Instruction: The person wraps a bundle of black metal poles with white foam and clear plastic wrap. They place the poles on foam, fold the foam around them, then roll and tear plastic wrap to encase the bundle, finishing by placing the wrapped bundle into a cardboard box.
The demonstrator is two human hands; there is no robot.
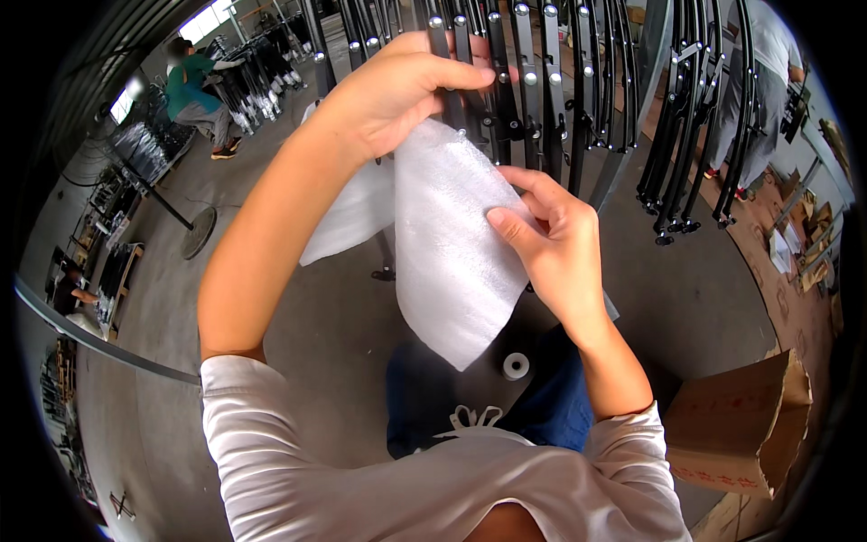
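Observation:
Several black metal bars with shiny round joints (530, 79) hang in a row before me. My left hand (406, 86) reaches up and is closed around one or two of these bars, its fingertips partly hidden behind them. From just below it hangs a white foam sheet (456, 244), draped down in front of the bars. My right hand (560, 244) pinches the right edge of that sheet between thumb and fingers. Another piece of white foam (348, 212) shows behind my left wrist; I cannot tell whether it is part of the same sheet.
A cardboard box (731, 415) stands open at the lower right. A white roll (516, 366) is by my legs. More black bars (691, 117) hang at the right near a person (759, 81). Another person (194, 90) crouches at the far left.

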